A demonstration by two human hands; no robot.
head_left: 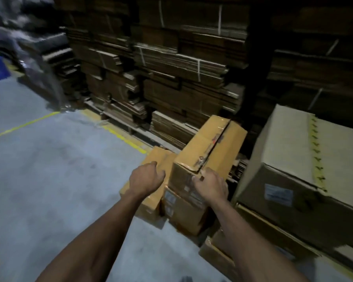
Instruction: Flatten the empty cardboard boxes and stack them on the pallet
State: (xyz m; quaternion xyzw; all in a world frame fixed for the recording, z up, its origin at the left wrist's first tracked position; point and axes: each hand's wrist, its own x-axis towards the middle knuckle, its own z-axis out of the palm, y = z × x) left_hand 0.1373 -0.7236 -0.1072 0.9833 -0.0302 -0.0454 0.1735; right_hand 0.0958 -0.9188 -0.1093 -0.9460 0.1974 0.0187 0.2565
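A long tan cardboard box [210, 147] lies on top of other tan boxes, its taped top seam torn along the middle. My right hand [211, 185] rests on its near end, fingers curled at the top edge by the seam. My left hand [146, 178] sits just left of it, over a lower tan box [151, 202], fingers curled; whether it holds anything is not visible. Another tan box [183, 212] with a label stands beneath the long one.
A large pale box [306, 159] with yellow tape stands at the right on flat cardboard. Tall stacks of flattened, strapped cardboard [171, 68] on a pallet [114, 117] fill the back. Grey floor [49, 169] with yellow lines [22, 125] spreads to the left.
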